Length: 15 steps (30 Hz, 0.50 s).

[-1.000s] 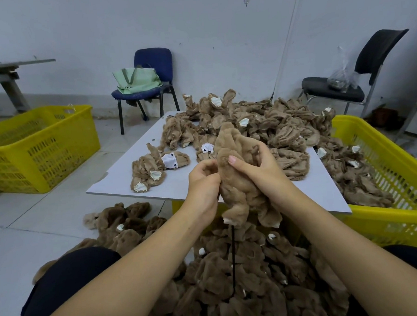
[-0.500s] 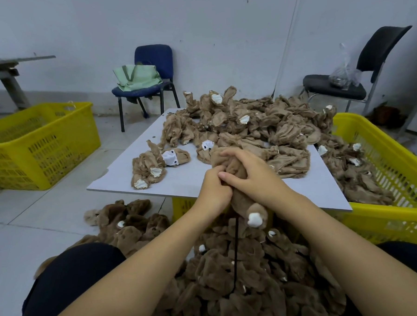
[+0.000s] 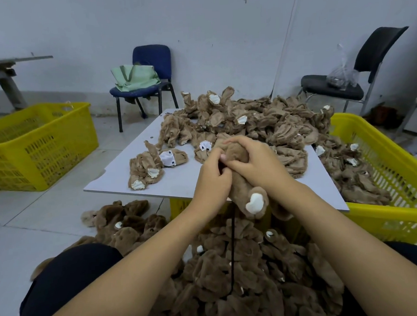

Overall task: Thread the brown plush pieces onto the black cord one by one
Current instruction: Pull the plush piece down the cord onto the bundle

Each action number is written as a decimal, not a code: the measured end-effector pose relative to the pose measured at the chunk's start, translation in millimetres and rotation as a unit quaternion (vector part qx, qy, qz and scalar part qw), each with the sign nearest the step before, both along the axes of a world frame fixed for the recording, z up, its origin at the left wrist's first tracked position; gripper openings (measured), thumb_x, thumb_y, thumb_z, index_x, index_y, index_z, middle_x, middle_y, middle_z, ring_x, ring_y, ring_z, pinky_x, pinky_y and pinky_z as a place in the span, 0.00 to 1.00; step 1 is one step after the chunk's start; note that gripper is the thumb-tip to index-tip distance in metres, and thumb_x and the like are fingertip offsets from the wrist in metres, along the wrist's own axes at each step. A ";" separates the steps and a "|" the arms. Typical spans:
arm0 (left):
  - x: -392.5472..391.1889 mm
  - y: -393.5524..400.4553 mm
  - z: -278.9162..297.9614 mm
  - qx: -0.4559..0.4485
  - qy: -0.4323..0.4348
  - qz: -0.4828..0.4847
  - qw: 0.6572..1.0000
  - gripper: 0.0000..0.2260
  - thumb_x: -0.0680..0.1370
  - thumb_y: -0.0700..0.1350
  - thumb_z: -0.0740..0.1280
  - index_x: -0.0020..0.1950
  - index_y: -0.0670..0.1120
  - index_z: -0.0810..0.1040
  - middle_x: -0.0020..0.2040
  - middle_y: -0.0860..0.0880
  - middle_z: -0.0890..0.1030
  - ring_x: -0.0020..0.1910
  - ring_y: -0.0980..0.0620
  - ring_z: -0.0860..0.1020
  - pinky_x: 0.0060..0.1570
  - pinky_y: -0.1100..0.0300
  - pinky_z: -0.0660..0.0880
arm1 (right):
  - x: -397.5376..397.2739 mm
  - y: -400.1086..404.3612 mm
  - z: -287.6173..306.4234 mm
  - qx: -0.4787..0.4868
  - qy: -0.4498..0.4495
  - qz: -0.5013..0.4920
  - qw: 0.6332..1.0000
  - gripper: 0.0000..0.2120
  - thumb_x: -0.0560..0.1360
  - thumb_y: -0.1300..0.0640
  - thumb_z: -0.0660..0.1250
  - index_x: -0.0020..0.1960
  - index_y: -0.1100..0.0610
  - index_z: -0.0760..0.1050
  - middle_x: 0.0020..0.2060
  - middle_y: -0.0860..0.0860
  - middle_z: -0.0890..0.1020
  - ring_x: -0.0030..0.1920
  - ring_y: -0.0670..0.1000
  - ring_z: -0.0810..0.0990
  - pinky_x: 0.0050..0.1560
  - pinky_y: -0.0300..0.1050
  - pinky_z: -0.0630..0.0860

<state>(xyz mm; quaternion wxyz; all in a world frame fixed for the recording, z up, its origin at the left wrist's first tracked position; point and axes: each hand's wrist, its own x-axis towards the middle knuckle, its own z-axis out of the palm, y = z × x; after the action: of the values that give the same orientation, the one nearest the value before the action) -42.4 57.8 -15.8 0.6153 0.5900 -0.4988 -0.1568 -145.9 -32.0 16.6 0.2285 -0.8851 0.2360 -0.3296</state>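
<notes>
A brown plush piece (image 3: 243, 192) with a white patch hangs between my two hands over the front edge of the grey board (image 3: 180, 183). My right hand (image 3: 256, 165) grips its upper part from the right. My left hand (image 3: 212, 179) is curled against it from the left, fingers pinched at the top of the black cord (image 3: 232, 248). The cord runs straight down into a heap of darker brown threaded plush pieces (image 3: 245, 276) on my lap. A large pile of loose plush pieces (image 3: 256, 126) covers the back of the board.
A few plush pieces (image 3: 152, 166) lie apart at the board's left. One yellow crate (image 3: 396, 172) holding plush pieces stands to the right, another yellow crate (image 3: 33, 145) on the floor to the left. A blue chair (image 3: 149, 64) with a green bag and a black chair (image 3: 366, 60) stand by the wall.
Both hands have pulled the plush piece down from chest height toward the board's edge. The piece has bunched up, and its white patch now hangs below my right hand.
</notes>
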 end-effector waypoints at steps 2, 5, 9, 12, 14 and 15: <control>2.0 -6.7 -4.4 0.064 0.041 -0.016 0.997 0.16 0.80 0.33 0.58 0.63 0.45 0.77 0.56 0.50 0.82 0.57 0.55 0.80 0.56 0.59 0.79 | 2.7 -4.8 -2.4 0.068 0.038 -0.004 0.997 0.10 0.77 0.39 0.68 0.45 0.44 0.78 0.36 0.39 0.82 0.39 0.40 0.80 0.41 0.45 0.74; -1.0 -13.3 -23.6 0.125 0.070 -0.012 0.990 0.11 0.83 0.34 0.60 0.65 0.37 0.75 0.54 0.45 0.82 0.56 0.48 0.80 0.50 0.64 0.78 | 4.9 -4.4 -13.9 0.141 0.071 0.007 0.987 0.24 0.71 0.31 0.66 0.31 0.49 0.68 0.27 0.47 0.70 0.30 0.47 0.71 0.36 0.50 0.66; -5.8 -11.7 -32.9 0.120 0.053 -0.027 0.991 0.11 0.84 0.40 0.62 0.67 0.42 0.71 0.62 0.45 0.78 0.62 0.50 0.78 0.62 0.55 0.77 | 1.7 -0.7 -18.3 0.180 0.025 0.051 0.982 0.16 0.73 0.37 0.68 0.33 0.46 0.77 0.29 0.45 0.78 0.32 0.44 0.78 0.39 0.49 0.75; 0.2 -11.7 -29.2 0.128 -0.026 -0.014 0.991 0.15 0.84 0.41 0.61 0.71 0.45 0.68 0.64 0.47 0.76 0.63 0.52 0.76 0.65 0.52 0.75 | -0.6 0.5 -17.2 0.233 -0.001 0.065 0.970 0.10 0.78 0.47 0.70 0.49 0.53 0.82 0.42 0.49 0.86 0.46 0.48 0.85 0.54 0.54 0.82; 4.5 -10.1 -25.4 0.119 -0.052 0.031 0.991 0.14 0.83 0.40 0.59 0.68 0.46 0.74 0.61 0.47 0.79 0.59 0.51 0.78 0.60 0.52 0.77 | 0.4 2.8 -16.4 0.189 0.002 0.059 0.980 0.08 0.80 0.47 0.68 0.52 0.50 0.83 0.43 0.47 0.86 0.47 0.46 0.84 0.53 0.53 0.81; 5.7 -9.0 -23.6 0.107 -0.056 0.061 0.991 0.14 0.82 0.39 0.58 0.64 0.47 0.78 0.57 0.48 0.81 0.55 0.51 0.79 0.56 0.53 0.78 | 1.4 5.2 -15.5 0.167 0.010 0.051 0.985 0.08 0.80 0.47 0.67 0.52 0.50 0.82 0.42 0.46 0.85 0.46 0.46 0.83 0.51 0.53 0.81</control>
<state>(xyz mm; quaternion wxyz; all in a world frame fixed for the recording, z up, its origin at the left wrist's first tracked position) -36.7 48.8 -39.5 0.5282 0.6894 -0.4760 -0.1383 -144.5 -26.8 1.2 0.3873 -0.8486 0.2444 -0.2647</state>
